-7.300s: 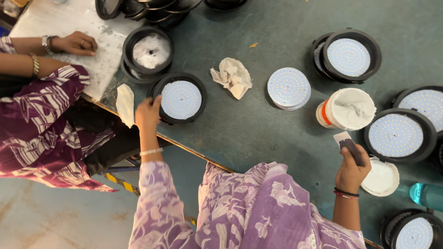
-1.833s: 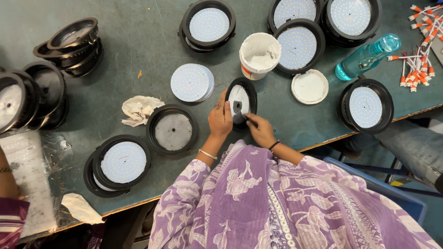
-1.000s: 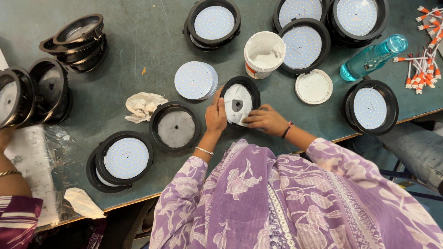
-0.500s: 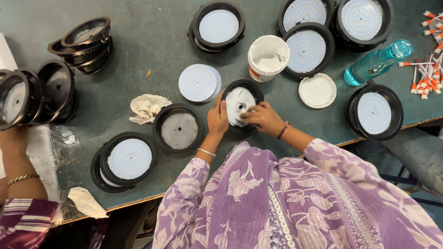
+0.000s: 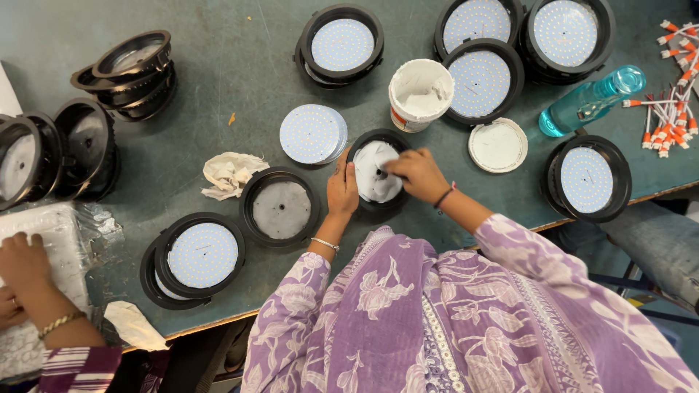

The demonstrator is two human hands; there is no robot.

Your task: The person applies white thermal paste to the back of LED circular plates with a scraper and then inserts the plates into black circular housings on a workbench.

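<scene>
Your left hand [image 5: 342,191] clamps the rim of the round black lamp housing [image 5: 378,179] at the green table [image 5: 218,94] edge, fingers together. Your right hand [image 5: 415,173] has fingertips pressed into its white-pasted base, possibly pinching a spreader (too small to tell). Spreading looks underway; next, seat a white round LED disc [image 5: 312,134] squarely.

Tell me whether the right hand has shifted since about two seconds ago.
Yes, slightly. The right hand went from the near edge of the black housing to over its white-smeared middle, toward the white tub.
</scene>
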